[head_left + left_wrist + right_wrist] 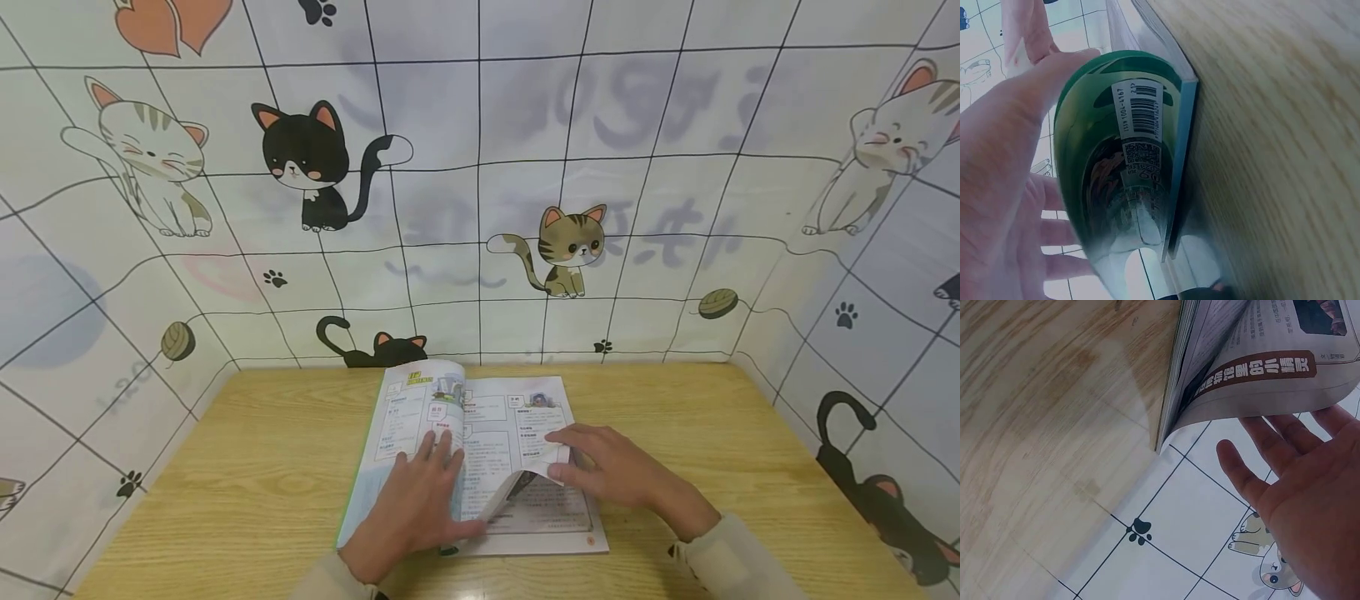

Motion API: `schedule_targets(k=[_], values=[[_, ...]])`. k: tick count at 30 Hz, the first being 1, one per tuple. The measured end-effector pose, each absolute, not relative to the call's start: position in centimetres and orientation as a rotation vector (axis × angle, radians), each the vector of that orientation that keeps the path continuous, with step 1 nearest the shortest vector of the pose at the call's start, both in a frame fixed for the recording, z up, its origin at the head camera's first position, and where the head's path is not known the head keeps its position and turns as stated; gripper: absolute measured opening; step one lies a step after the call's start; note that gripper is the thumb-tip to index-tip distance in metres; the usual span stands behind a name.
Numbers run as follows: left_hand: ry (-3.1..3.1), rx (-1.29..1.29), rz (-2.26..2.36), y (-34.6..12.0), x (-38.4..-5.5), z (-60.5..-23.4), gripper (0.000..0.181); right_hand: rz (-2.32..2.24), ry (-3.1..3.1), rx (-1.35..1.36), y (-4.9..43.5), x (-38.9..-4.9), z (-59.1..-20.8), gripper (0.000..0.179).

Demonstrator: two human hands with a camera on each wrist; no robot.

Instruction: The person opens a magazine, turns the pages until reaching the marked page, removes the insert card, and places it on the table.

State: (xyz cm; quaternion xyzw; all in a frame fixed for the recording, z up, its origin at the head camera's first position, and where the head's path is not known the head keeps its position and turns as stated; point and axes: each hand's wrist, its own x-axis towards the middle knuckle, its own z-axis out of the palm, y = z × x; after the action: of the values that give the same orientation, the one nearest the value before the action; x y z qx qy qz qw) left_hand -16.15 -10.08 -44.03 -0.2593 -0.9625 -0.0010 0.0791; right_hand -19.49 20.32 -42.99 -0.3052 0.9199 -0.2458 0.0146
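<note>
An open magazine (491, 417) lies on the wooden table, with printed text and small pictures on its pages. My left hand (416, 492) rests on the left page with its fingers spread, its thumb reaching across the fold. In the left wrist view the green back cover (1110, 112) with a barcode label bows upward beside that hand. My right hand (622, 467) pinches the outer edge of a right-hand page (551, 454) between thumb and fingers. That page's lower corner is lifted and curled, baring the page beneath. In the right wrist view the raised page's underside (1260, 394) shows.
The wooden table (277, 450) extends on both sides of the magazine. Behind and beside it hangs a white gridded cloth (442, 183) printed with cartoon cats, paw marks and yarn balls.
</note>
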Motion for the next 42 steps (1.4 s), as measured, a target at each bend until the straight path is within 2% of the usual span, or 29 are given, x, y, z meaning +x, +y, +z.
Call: schedule_targets(k=[5, 11, 17, 21, 26, 33, 42], values=[[-2.812, -0.835, 0.036, -10.2, -16.3, -43.9, 0.094, -0.813, 2.862, -0.944, 20.6, -19.3, -43.1, 0.048], [-2.747, -0.917, 0.0, -10.3, -16.3, -43.9, 0.101, -0.868, 2.871, -0.943, 20.9, -19.2, -43.0, 0.044], [-2.637, -1.039, -0.053, -10.3, -16.4, -43.8, 0.115, -0.934, 2.862, -0.885, 21.1, -19.1, -42.9, 0.046], [-2.566, -1.118, -0.028, -10.3, -16.5, -43.8, 0.116, -0.941, 2.883, -0.852, 21.2, -19.1, -43.0, 0.052], [-2.499, -1.173, 0.027, -10.3, -16.5, -43.8, 0.102, -0.887, 2.936, -0.803, 21.5, -19.2, -43.2, 0.063], [-2.476, -1.212, 0.112, -10.3, -16.5, -43.9, 0.068, -0.833, 2.921, -0.749, 22.0, -19.3, -43.8, 0.078], [-2.457, -1.246, 0.124, -10.3, -16.6, -44.0, 0.048, -0.555, 2.75, -0.976, 22.2, -19.3, -44.5, 0.1]])
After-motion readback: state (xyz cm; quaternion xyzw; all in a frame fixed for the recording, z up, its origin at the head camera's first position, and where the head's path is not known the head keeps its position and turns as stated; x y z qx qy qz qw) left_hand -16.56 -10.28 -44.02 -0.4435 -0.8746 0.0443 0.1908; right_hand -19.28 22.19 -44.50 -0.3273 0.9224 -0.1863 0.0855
